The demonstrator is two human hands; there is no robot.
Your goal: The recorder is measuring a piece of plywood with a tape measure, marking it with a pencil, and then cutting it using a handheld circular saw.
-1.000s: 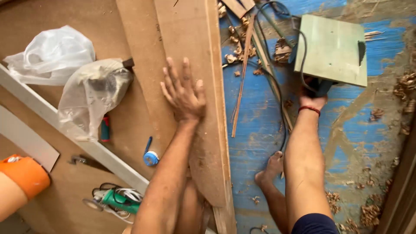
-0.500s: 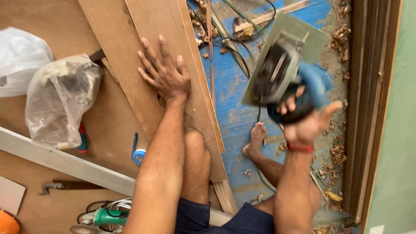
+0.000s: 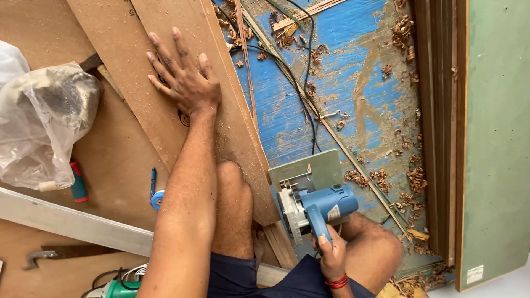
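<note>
My left hand [image 3: 185, 80] lies flat, fingers spread, on a long brown wooden board [image 3: 218, 110] that runs diagonally across the floor. My right hand [image 3: 331, 256] grips the handle of a blue circular saw [image 3: 314, 204], held low by my right knee at the near end of the board. The saw's grey base plate [image 3: 306, 168] faces away from me. Its black cord [image 3: 301, 94] trails over the blue tarp. My left knee rests against the board's near end.
A second board [image 3: 118, 60] lies left of the first. Clear plastic bags [image 3: 44, 127], a blue marker [image 3: 153, 185], a long aluminium straightedge [image 3: 72, 223] and a green tool [image 3: 118, 288] sit at left. Wood shavings cover the blue tarp [image 3: 353, 83]. Upright panels [image 3: 491, 138] stand at right.
My right hand brought the saw down from mid-air to beside my right knee at the board's near end. The left hand stayed flat on the board.
</note>
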